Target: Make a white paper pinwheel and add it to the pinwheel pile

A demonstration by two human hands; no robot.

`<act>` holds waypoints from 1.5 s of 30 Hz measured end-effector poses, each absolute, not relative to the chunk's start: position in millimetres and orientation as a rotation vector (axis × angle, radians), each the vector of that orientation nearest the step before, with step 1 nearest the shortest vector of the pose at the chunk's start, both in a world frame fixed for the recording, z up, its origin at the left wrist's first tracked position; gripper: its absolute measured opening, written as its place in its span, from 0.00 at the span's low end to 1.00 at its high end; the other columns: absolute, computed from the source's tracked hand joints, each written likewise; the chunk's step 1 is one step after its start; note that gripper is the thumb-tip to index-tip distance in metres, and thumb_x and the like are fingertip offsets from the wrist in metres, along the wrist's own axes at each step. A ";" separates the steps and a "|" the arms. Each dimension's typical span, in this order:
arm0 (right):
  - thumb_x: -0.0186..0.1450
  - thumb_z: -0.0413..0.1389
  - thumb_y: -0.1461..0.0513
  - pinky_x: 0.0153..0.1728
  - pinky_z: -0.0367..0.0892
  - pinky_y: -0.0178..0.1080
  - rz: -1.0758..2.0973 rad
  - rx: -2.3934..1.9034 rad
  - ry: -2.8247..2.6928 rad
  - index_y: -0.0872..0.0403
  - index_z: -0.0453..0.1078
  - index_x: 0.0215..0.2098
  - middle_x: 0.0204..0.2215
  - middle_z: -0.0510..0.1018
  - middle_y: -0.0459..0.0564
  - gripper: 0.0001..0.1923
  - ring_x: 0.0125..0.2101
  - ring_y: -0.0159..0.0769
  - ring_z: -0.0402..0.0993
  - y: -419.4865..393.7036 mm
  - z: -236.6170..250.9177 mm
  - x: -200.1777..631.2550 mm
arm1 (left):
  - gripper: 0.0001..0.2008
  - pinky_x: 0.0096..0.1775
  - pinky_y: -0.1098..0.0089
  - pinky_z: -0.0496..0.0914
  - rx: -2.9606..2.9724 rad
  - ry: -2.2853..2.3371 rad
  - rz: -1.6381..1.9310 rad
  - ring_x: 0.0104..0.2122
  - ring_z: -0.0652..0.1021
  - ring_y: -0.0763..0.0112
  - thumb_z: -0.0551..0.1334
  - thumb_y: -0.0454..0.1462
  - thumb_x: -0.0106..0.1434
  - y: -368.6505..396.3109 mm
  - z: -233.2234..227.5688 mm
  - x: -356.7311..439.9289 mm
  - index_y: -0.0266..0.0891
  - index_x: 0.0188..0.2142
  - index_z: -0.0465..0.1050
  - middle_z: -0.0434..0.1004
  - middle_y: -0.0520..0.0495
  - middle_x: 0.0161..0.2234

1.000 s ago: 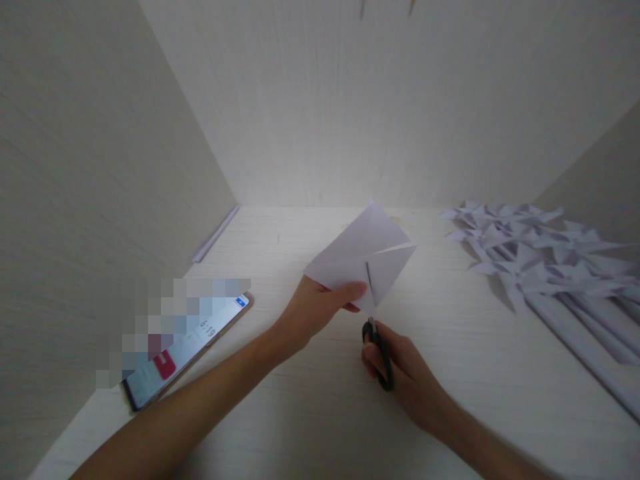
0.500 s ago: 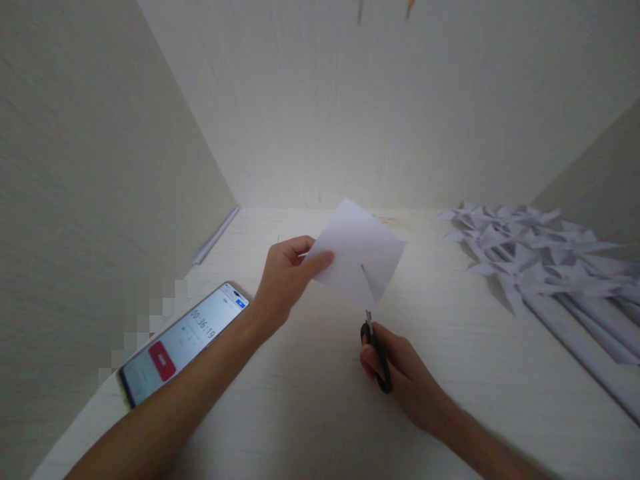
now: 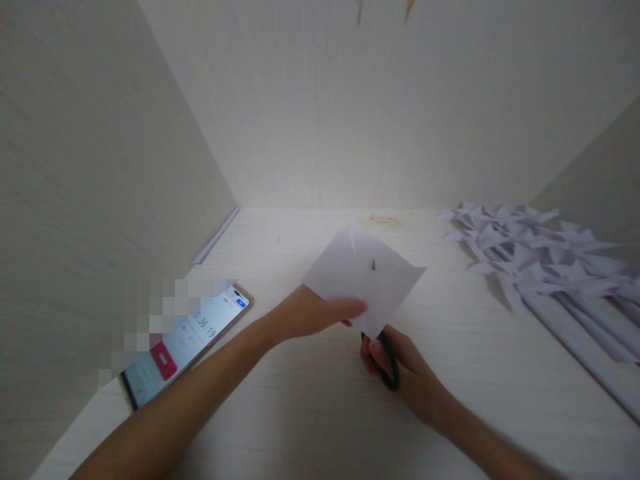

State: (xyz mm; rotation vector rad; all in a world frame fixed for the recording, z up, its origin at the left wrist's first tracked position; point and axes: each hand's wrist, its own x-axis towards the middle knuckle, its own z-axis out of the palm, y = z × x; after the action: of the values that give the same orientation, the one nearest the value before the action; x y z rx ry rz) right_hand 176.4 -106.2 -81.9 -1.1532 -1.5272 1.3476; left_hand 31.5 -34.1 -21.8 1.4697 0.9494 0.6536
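Observation:
My left hand (image 3: 310, 315) grips a square sheet of white paper (image 3: 340, 270) by its lower left side, thumb on top and fingers mostly hidden beneath. A short slit shows near the sheet's far corner. In my right hand (image 3: 413, 377) are scissors (image 3: 394, 363) with black handles, fingers wrapped round the loops. Most of their blades are hidden by the near corner of the paper. A small dark point pokes out around the middle of the sheet, apparently the blade tip.
At the right lies a pile of white paper pinwheels (image 3: 540, 257) with rolled paper sticks (image 3: 565, 347). A phone (image 3: 200, 340) running a timer rests beside my left forearm. One paper stick (image 3: 216, 236) lies along the left wall. Walls (image 3: 320, 120) enclose the white table (image 3: 280, 413).
The paper has turned and come nearer, its near corner now over the scissors. My left hand has shifted to its lower side. The scissors' blades, visible before, are now mostly covered.

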 end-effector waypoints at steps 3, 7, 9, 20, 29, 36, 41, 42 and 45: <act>0.60 0.42 0.47 0.19 0.51 0.31 1.341 -1.162 -1.512 0.54 0.56 0.26 0.19 0.59 0.43 0.19 0.20 0.26 0.54 -107.4 -83.5 177.3 | 0.06 0.24 0.73 0.71 1.432 0.999 0.766 0.24 0.73 0.72 0.61 0.36 0.46 -33.0 -20.8 32.0 0.35 0.25 0.71 0.74 0.48 0.25; 0.60 0.41 0.46 0.19 0.52 0.31 1.345 -1.169 -1.485 0.53 0.56 0.29 0.23 0.60 0.44 0.19 0.22 0.27 0.54 -111.0 -81.0 177.7 | 0.12 0.25 0.71 0.72 1.289 1.053 1.004 0.27 0.74 0.69 0.61 0.38 0.47 -28.3 -18.3 31.9 0.34 0.32 0.71 0.75 0.46 0.30; 0.59 0.42 0.46 0.20 0.52 0.31 1.359 -1.171 -1.501 0.53 0.55 0.29 0.24 0.60 0.45 0.19 0.23 0.27 0.55 -112.6 -78.2 177.4 | 0.15 0.26 0.70 0.72 1.252 1.037 1.064 0.30 0.75 0.67 0.61 0.38 0.48 -26.5 -17.8 31.4 0.34 0.36 0.70 0.74 0.45 0.32; 0.58 0.42 0.45 0.24 0.53 0.33 1.370 -1.198 -1.649 0.54 0.55 0.27 0.23 0.59 0.44 0.21 0.24 0.29 0.54 -110.2 -66.9 176.5 | 0.13 0.26 0.70 0.73 1.281 1.035 1.040 0.30 0.75 0.66 0.61 0.38 0.48 -30.5 -12.1 32.0 0.32 0.33 0.70 0.75 0.43 0.32; 0.57 0.43 0.44 0.22 0.52 0.33 1.388 -1.197 -1.649 0.54 0.55 0.26 0.21 0.58 0.43 0.21 0.23 0.28 0.53 -110.1 -66.4 175.3 | 0.11 0.28 0.69 0.73 1.287 1.096 1.041 0.29 0.75 0.67 0.61 0.38 0.47 -33.3 -9.1 33.9 0.32 0.29 0.70 0.75 0.46 0.29; 0.58 0.43 0.45 0.22 0.52 0.33 1.393 -1.197 -1.652 0.54 0.55 0.26 0.21 0.58 0.43 0.20 0.22 0.28 0.53 -110.3 -68.1 175.7 | 0.10 0.26 0.72 0.72 1.300 1.085 1.061 0.27 0.74 0.70 0.62 0.37 0.46 -34.1 -9.3 34.4 0.33 0.28 0.70 0.74 0.48 0.27; 0.58 0.44 0.46 0.23 0.53 0.33 1.371 -1.198 -1.663 0.54 0.55 0.26 0.21 0.59 0.43 0.20 0.23 0.28 0.54 -110.4 -67.7 175.6 | 0.10 0.26 0.72 0.72 1.297 1.092 1.055 0.26 0.74 0.71 0.62 0.37 0.46 -33.4 -10.2 34.5 0.33 0.27 0.70 0.74 0.48 0.27; 0.58 0.44 0.46 0.23 0.53 0.33 1.375 -1.197 -1.659 0.54 0.55 0.26 0.21 0.59 0.43 0.19 0.23 0.28 0.54 -110.4 -67.6 175.5 | 0.10 0.26 0.71 0.72 1.301 1.092 1.053 0.26 0.74 0.71 0.62 0.37 0.45 -33.3 -10.3 34.4 0.33 0.28 0.70 0.74 0.48 0.27; 0.59 0.44 0.47 0.22 0.53 0.33 1.381 -1.199 -1.647 0.54 0.55 0.26 0.21 0.59 0.43 0.19 0.22 0.28 0.54 -110.5 -67.7 175.1 | 0.09 0.25 0.72 0.72 1.310 1.086 1.053 0.26 0.74 0.71 0.62 0.37 0.46 -33.4 -10.1 34.4 0.34 0.28 0.70 0.74 0.49 0.27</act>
State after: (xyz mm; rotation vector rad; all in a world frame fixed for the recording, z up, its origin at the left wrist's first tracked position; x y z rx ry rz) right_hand 175.1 -110.5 -67.7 -1.1993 -1.6474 1.3805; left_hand 34.4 -33.4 -10.1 1.3102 1.0858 1.0535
